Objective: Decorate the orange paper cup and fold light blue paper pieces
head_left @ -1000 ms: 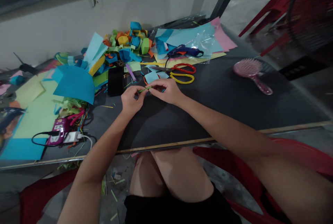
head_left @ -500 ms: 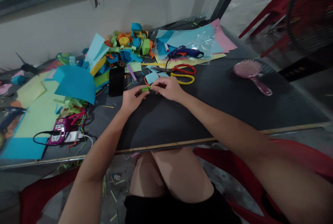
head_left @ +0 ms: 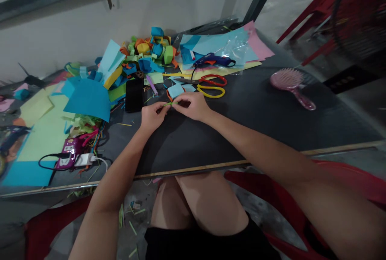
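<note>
Between my fingertips is a small green paper strip, seen almost edge-on. My left hand pinches its left end, and my right hand pinches the right end. Both hands are low over the dark table. Just beyond the fingers lie a light blue folded paper piece and scissors with one red and one yellow handle loop. A black phone lies beyond my left hand, with a purple stick beside it.
A heap of folded coloured paper pieces sits against the wall. Behind the scissors, a blue glue gun rests on plastic-wrapped sheets. At right lies a pink hairbrush; at left, a purple power strip with cables and paper sheets.
The green strip has turned from showing its broad face to nearly edge-on. My fingertips have shifted slightly around it, both hands keeping their pinch.
</note>
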The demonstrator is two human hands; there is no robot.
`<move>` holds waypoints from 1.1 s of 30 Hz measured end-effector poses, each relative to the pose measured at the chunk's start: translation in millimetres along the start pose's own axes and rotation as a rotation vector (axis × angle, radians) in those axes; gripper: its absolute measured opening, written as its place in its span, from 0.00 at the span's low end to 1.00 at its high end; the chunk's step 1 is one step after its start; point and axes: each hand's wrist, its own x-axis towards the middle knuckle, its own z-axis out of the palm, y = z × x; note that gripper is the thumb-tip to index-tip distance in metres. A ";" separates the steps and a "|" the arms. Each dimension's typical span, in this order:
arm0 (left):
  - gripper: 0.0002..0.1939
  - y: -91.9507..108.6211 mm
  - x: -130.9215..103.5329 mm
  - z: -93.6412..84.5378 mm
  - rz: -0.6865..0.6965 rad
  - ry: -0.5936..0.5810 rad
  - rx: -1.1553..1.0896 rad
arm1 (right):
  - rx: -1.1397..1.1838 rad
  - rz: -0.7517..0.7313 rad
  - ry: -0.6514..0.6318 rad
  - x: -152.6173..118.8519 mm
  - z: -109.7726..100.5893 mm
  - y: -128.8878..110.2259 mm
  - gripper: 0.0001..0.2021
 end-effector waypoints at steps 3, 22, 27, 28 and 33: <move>0.11 0.0 0.8 2.2 -0.010 -0.024 -0.103 | 0.007 0.028 0.055 -1.0 1.7 -1.7 0.08; 0.12 -12.7 -0.2 -0.9 -0.007 -0.094 -0.187 | 0.104 -0.021 -0.100 2.6 -6.6 -0.3 0.09; 0.12 -11.5 -1.3 0.5 0.019 -0.068 -0.131 | 0.061 -0.076 -0.044 1.6 -4.5 0.7 0.08; 0.12 -9.9 -1.5 0.5 0.022 -0.057 -0.117 | 0.062 -0.082 -0.033 1.3 -4.0 0.2 0.08; 0.12 0.7 -1.2 0.3 -0.012 -0.001 -0.192 | 0.159 0.067 -0.028 1.9 -6.2 -4.7 0.14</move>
